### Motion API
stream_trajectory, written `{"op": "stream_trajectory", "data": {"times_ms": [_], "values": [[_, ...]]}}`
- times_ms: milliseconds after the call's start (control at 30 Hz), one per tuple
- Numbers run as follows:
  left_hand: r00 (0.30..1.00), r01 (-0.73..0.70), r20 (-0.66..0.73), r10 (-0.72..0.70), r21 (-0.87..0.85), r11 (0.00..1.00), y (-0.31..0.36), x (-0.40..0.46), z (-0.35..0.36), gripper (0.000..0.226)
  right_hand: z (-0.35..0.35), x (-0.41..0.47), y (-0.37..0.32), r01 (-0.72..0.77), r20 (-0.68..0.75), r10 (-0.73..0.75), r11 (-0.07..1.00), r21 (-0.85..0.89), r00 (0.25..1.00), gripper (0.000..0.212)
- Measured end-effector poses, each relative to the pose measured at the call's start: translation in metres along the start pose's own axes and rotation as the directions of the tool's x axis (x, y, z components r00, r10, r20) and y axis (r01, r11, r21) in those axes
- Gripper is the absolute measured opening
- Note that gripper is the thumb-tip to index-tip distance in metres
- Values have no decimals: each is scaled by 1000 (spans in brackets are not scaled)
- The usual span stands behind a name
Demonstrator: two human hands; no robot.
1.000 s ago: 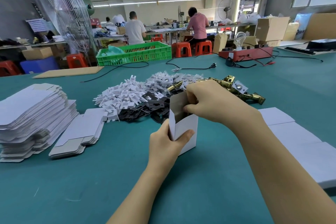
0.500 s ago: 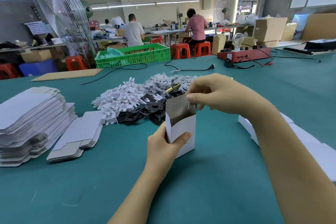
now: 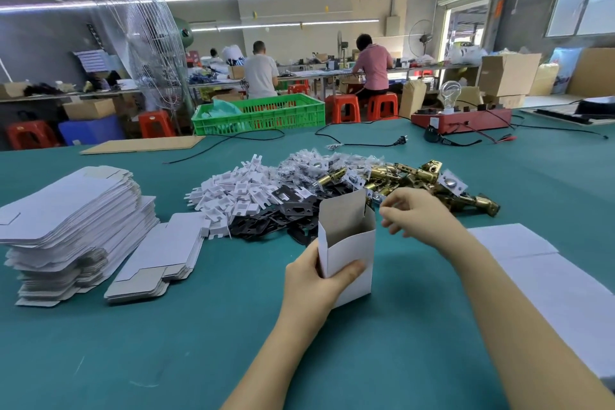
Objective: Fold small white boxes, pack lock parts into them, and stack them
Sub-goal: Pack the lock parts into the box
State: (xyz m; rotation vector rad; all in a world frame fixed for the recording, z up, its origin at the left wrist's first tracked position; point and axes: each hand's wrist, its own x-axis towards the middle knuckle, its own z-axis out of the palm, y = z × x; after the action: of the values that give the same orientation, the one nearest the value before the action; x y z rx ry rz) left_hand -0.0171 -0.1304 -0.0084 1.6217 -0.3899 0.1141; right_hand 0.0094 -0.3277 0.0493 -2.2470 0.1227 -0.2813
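A small white box [image 3: 352, 243] stands upright on the green table with its top flap raised and its mouth open. My left hand [image 3: 316, 280] grips its lower left side, thumb across the front. My right hand [image 3: 412, 216] hovers just right of the box mouth, fingers loosely curled, holding nothing that I can see. Behind the box lie piles of white plastic pieces [image 3: 229, 193], black metal plates [image 3: 286, 216] and brass lock latches [image 3: 416, 176].
Flat unfolded box blanks sit in a tall stack [image 3: 70, 226] and a low stack [image 3: 163, 253] at the left. Finished white boxes [image 3: 539, 270] lie at the right. A green crate [image 3: 263, 113], cables and a red device [image 3: 462, 120] stand at the back. Two people work beyond the table.
My right hand has come out of the box mouth and drawn back to the right. The left hand still holds the box upright.
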Motion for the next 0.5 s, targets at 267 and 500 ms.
{"op": "stream_trajectory", "data": {"times_ms": [267,500], "values": [[999,27,-22,-28,-26,999,-7,4,0,30,52,42,-2,150,41,-148,986,-78,988,7],[998,15,-67,-16,-16,1000,-12,6,1,25,64,72,-18,296,198,-268,946,-129,943,27]]}}
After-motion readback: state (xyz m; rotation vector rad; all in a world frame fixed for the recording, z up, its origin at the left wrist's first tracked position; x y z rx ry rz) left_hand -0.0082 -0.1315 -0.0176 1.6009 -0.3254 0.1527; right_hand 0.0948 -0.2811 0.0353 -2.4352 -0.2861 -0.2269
